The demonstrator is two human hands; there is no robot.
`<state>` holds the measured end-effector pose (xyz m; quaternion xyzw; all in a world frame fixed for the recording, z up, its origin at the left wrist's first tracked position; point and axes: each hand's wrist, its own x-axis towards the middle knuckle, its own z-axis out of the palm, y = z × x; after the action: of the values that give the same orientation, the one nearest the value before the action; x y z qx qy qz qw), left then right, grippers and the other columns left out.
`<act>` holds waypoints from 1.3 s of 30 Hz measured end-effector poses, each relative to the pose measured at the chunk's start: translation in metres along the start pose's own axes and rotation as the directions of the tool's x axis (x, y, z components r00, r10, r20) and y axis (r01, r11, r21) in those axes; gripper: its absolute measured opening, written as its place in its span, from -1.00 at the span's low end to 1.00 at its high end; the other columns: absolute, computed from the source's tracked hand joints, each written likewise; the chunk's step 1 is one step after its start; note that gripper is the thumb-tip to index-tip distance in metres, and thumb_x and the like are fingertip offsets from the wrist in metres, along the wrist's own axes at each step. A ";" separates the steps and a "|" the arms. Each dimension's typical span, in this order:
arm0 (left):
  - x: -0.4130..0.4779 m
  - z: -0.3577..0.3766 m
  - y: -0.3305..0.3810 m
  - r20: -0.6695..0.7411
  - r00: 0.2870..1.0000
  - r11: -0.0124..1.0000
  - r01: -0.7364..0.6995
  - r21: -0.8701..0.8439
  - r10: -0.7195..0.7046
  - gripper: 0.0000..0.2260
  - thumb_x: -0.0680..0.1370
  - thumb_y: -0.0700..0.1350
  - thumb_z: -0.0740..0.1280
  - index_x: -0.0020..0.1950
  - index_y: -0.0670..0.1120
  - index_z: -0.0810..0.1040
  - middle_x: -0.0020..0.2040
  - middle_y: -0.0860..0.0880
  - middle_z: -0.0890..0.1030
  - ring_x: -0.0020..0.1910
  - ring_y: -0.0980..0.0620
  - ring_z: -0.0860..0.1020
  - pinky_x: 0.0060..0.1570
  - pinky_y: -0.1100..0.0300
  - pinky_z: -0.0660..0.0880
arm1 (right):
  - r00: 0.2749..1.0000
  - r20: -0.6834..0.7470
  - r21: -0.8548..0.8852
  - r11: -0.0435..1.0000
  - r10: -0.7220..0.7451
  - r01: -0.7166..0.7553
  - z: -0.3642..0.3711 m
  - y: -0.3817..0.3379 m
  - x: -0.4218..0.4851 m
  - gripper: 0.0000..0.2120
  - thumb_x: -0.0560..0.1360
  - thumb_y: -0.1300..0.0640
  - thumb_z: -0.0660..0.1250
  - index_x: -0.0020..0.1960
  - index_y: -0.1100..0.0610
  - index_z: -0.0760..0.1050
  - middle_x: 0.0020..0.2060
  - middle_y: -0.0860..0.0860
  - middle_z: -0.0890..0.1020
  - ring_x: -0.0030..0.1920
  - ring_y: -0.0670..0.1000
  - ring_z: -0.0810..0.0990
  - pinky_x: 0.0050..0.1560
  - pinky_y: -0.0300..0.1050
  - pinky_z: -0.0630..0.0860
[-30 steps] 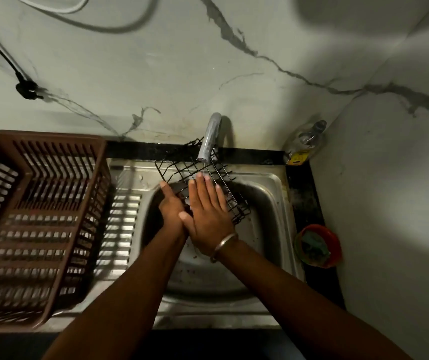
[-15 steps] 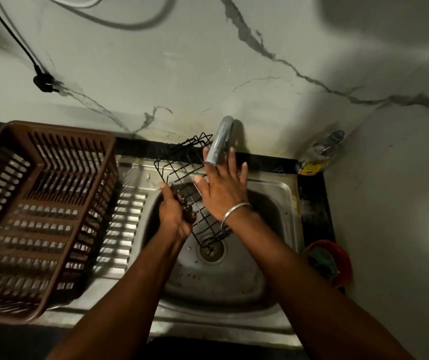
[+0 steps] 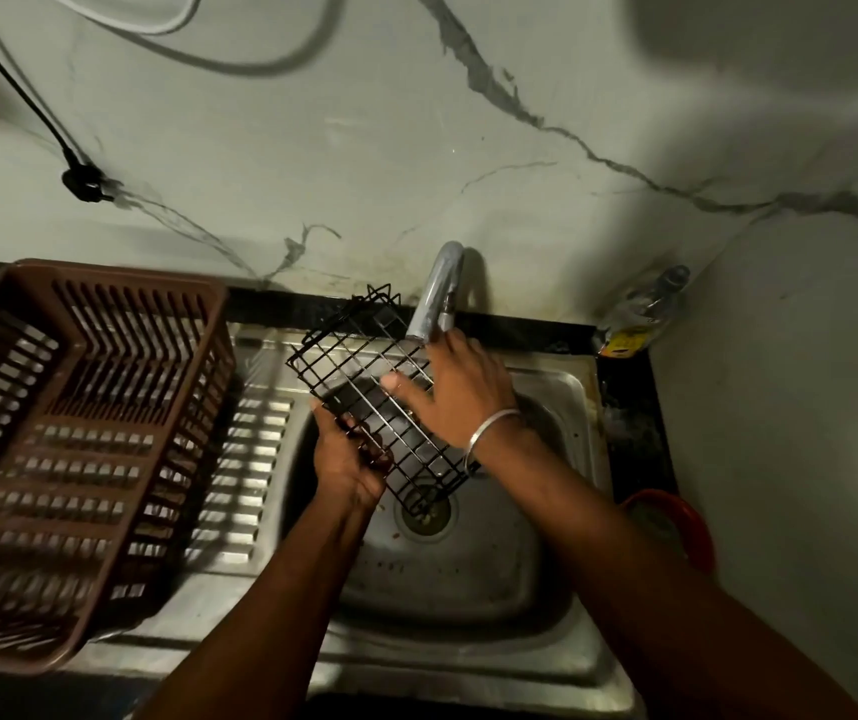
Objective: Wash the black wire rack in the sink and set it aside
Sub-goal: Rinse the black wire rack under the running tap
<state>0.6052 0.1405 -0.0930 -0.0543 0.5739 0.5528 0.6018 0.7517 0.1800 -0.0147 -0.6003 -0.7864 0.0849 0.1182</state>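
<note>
Steel sink (image 3: 564, 389) against marble wall (image 3: 364, 148); black wire rack (image 3: 364, 387) tilted over the basin, under the tap (image 3: 437, 293). Left hand (image 3: 346, 465) clasps its near-left edge. Right hand (image 3: 460, 397) lies flat on its right side, fingers straight.

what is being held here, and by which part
The left hand grips the black wire rack by its left side edge; the right hand holds nothing.

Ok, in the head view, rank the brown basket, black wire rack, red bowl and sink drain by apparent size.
1. brown basket, though cut off at the frame edge
2. black wire rack
3. red bowl, partly hidden
4. sink drain
</note>
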 end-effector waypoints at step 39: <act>-0.020 -0.016 0.080 0.414 0.910 0.834 -0.231 0.501 0.003 -0.42 0.16 0.37 0.69 -0.16 0.01 0.55 -0.35 0.00 0.42 -0.55 0.09 0.27 -0.54 0.35 0.18 | 0.951 0.064 0.111 0.945 0.301 -0.307 0.015 0.011 0.008 -0.48 0.65 -0.32 -0.06 0.27 -0.03 0.49 0.23 0.05 0.55 0.27 0.16 0.44 0.28 0.16 0.29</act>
<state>0.5424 0.1476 -0.0374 0.2661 0.5741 0.4047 0.6602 0.7560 0.1911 -0.0311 -0.7041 -0.6805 0.1628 0.1211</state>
